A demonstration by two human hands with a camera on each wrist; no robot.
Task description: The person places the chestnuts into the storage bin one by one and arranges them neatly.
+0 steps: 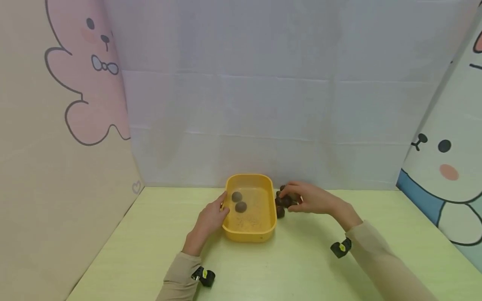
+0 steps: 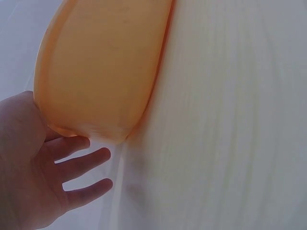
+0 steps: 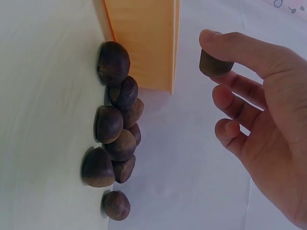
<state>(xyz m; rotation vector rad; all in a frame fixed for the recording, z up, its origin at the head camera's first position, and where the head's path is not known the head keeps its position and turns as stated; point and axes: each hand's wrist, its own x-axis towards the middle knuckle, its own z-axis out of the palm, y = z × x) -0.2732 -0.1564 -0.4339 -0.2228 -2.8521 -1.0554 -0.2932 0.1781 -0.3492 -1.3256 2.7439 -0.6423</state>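
Note:
A yellow plastic tub stands on the table with two chestnuts lying inside it, towards its left. At the tub's left wall my left hand grips the rim; the left wrist view shows its other fingers spread below the tub's wall. My right hand pinches a chestnut between thumb and fingertips, raised above the table. Several more chestnuts lie in a loose pile against the tub's right side, partly hidden by the right hand in the head view.
The pale green table ends at a white sheet hanging close behind the tub. Side walls carry cartoon prints, a pink figure at left and a white one at right. Both wrists wear small black cameras.

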